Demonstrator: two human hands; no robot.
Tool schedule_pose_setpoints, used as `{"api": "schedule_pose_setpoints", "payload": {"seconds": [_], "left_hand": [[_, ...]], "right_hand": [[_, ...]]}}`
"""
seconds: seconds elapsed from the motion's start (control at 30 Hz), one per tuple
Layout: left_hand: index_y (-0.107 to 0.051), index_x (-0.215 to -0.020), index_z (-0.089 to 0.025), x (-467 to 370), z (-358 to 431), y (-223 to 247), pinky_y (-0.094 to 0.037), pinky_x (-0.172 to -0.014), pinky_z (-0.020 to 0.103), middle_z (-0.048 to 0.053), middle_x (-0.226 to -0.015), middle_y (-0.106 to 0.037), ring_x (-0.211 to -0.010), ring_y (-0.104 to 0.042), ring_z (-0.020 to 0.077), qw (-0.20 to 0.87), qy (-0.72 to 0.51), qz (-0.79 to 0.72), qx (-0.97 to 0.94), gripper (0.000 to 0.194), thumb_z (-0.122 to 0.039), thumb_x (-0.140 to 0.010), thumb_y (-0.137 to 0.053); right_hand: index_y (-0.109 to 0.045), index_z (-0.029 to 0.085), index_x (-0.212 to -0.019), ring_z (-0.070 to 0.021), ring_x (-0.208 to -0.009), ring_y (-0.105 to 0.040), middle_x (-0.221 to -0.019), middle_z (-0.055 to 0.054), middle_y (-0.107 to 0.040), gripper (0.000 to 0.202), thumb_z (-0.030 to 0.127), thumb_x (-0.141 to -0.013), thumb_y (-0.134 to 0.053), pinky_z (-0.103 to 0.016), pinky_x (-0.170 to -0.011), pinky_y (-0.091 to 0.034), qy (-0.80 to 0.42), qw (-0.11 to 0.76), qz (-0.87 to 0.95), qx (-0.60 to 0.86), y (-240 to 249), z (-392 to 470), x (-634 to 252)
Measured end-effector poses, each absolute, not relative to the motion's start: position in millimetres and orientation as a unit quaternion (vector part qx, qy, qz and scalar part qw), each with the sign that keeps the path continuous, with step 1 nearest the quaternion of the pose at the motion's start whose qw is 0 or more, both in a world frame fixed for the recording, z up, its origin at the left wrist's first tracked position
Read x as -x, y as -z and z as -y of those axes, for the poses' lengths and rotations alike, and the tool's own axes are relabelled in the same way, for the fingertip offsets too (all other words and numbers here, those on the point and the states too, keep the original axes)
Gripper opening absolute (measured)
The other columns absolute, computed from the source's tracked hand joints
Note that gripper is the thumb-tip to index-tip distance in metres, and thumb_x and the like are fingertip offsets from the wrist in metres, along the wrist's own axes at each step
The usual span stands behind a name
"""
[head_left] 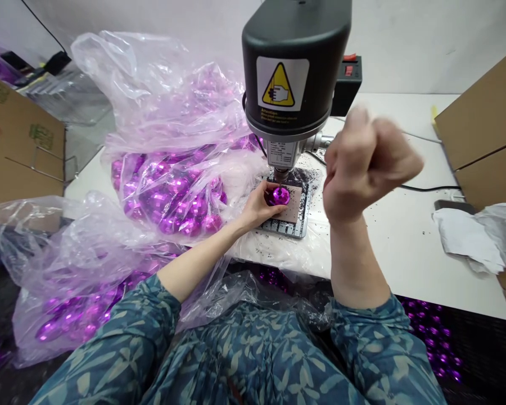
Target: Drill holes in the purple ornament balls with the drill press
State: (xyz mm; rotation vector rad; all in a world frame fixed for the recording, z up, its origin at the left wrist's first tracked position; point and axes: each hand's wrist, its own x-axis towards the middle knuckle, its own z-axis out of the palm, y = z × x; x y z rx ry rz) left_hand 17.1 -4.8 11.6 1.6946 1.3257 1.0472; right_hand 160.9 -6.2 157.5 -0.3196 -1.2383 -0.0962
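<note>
My left hand [262, 206] pinches a shiny purple faceted ball [281, 196] between thumb and fingers. The ball rests on a brownish block [294, 209] on the metal base plate [302, 228] of a small drill press [296, 73], right below its chuck [281, 174]. Raised at the right of the machine, my right hand [358, 163] is closed in a fist and somewhat blurred; its fingers seem wrapped round something hidden, near the metal hub on the machine's side.
Clear plastic bags [152, 112] full of purple balls [172, 194] lie left of the machine. Dark shavings surround the base. Cardboard boxes [484, 112] stand at both sides, with white paper [468, 239] at the right. More purple balls [434, 337] sit below the table edge.
</note>
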Motion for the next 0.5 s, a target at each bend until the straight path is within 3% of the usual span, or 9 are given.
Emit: {"api": "schedule_pose_setpoints", "payload": {"seconds": [0.13, 0.23, 0.33, 0.43, 0.5], "left_hand": [[-0.058, -0.113, -0.018, -18, 46, -24, -0.059, -0.081, 0.036, 0.007, -0.106, -0.072, -0.094, -0.072, 0.023, 0.323, -0.413, -0.55, -0.65, 0.051, -0.028, -0.074, -0.09], [-0.058, -0.119, -0.02, -15, 97, -24, -0.06, -0.077, 0.035, 0.007, -0.107, -0.072, -0.09, -0.072, 0.0225, 0.397, -0.35, -0.447, -0.721, 0.05, -0.04, -0.082, -0.085], [-0.062, -0.122, -0.02, -12, 139, -9, -0.061, -0.075, 0.039, 0.011, -0.109, -0.073, -0.091, -0.073, 0.0275, 0.418, -0.198, -0.288, -0.838, 0.049, -0.045, -0.085, -0.083], [-0.068, -0.121, -0.021, -9, 159, 15, -0.059, -0.077, 0.043, 0.016, -0.114, -0.075, -0.091, -0.072, 0.0316, 0.276, -0.064, -0.233, -0.93, 0.04, -0.024, -0.083, -0.077], [-0.07, -0.12, -0.022, -6, 164, 28, -0.057, -0.076, 0.043, 0.015, -0.114, -0.075, -0.089, -0.071, 0.0313, 0.195, -0.059, -0.229, -0.952, 0.044, -0.012, -0.077, -0.071]], "right_hand": [[-0.029, 0.024, -0.06, -0.004, -0.038, -0.029, -0.048, 0.009, -0.028, 0.057, 0.059, -0.09, -0.063, -0.029, -0.043, -0.02, -0.038, 0.806, 0.558, 0.194, -188, -1, -157], [-0.027, 0.025, -0.06, -0.0045, -0.039, -0.027, -0.047, 0.009, -0.027, 0.059, 0.063, -0.087, -0.063, -0.029, -0.045, -0.022, -0.04, 0.812, 0.55, 0.192, -193, -5, -155], [-0.03, 0.025, -0.058, -0.0044, -0.04, -0.028, -0.047, 0.009, -0.029, 0.058, 0.062, -0.085, -0.065, -0.029, -0.048, -0.025, -0.047, 0.818, 0.539, 0.197, -190, -5, -154], [-0.032, 0.023, -0.058, -0.0031, -0.041, -0.029, -0.047, 0.009, -0.03, 0.059, 0.06, -0.086, -0.067, -0.027, -0.049, -0.024, -0.054, 0.822, 0.534, 0.193, -189, -5, -154], [-0.033, 0.022, -0.058, -0.0027, -0.042, -0.029, -0.048, 0.008, -0.032, 0.059, 0.056, -0.089, -0.068, -0.026, -0.048, -0.023, -0.058, 0.821, 0.537, 0.186, -187, -5, -156]]}}
